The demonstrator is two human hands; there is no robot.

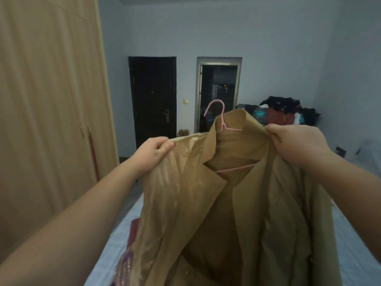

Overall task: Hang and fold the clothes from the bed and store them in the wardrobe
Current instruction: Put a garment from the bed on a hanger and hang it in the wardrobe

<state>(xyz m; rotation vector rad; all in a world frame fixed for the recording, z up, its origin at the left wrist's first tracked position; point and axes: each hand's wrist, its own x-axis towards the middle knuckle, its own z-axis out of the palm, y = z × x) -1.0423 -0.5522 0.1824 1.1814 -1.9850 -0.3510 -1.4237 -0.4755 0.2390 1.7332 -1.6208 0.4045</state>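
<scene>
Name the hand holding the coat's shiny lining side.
The left hand: it pinches the tan coat's front panel, turned out to show glossy lining; the right hand grips the matte shoulder by the collar.

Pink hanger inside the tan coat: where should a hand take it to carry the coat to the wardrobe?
Probably take the pink hanger by its hook, from above. The hook stands clear over the collar, while the hanger's arms are mostly buried under the coat, which the left hand and right hand grip at either side.
</scene>
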